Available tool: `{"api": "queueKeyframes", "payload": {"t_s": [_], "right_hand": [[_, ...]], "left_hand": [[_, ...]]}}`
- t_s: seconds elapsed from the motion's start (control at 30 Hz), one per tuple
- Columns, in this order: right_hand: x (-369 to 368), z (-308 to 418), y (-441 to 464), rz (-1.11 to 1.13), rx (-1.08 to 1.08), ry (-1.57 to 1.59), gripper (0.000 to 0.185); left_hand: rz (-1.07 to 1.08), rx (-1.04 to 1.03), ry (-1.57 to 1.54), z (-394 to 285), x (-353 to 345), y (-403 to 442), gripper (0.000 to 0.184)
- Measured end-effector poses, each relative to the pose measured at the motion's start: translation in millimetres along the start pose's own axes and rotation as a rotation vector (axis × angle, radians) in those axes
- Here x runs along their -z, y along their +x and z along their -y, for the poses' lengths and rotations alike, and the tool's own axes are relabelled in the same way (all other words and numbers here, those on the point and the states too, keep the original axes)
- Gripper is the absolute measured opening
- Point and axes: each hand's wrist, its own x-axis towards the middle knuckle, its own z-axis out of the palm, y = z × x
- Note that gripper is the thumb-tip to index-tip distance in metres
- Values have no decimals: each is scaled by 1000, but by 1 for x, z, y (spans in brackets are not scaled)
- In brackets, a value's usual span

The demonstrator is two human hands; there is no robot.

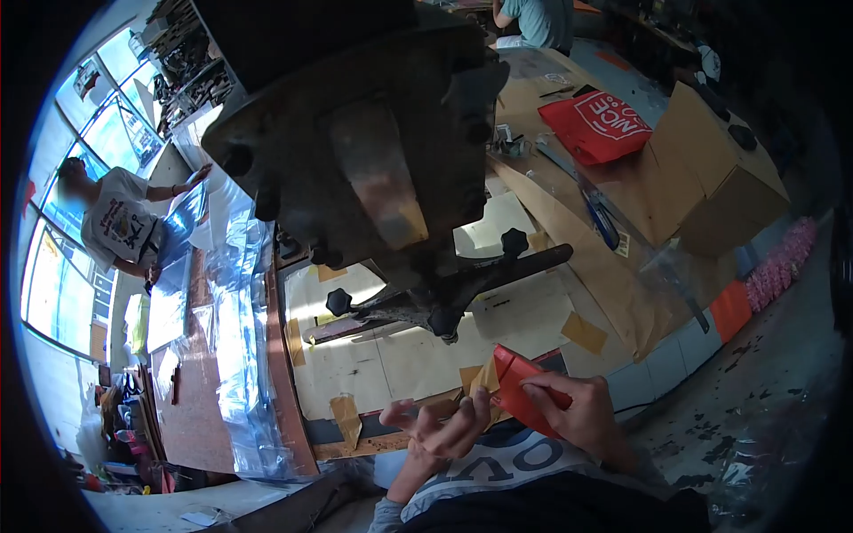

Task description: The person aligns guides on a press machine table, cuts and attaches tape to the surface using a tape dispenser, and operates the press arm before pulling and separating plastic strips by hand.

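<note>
My right hand (576,410) pinches a flat, folded red sheet (522,391) between thumb and fingers, close to my body. The sheet looks smooth and bends along an edge; its exact kind I cannot make out. To its left is my left hand (435,430), palm partly up with fingers apart and slightly curled. One of its fingertips is near the red sheet and a tan strip (483,377); whether they touch I cannot tell. Just beyond both hands lies a pale work board (418,377) with pieces of brown tape (346,421) on its edge.
A large dark press head (355,151) hangs over the board, with a metal bar (524,266) and black knobs beneath. On the right are a cardboard box (720,191), a red bag (593,126) and brown paper (586,275). Clear plastic sheeting (244,355) and another person (124,218) are left.
</note>
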Motion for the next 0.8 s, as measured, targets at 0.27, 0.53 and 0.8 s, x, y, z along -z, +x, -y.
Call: {"api": "queueKeyframes", "payload": {"t_s": [0.27, 0.53, 0.8], "right_hand": [[0, -51, -4, -16, -430, -514, 16], [39, -94, 52, -704, -5, -197, 18], [60, -213, 206, -239, 105, -440, 39]], "left_hand": [[-834, 416, 164, 8, -11, -16, 17], [-491, 722, -482, 36, -5, -4, 35], [-129, 600, -262, 36, 13, -28, 26]]}}
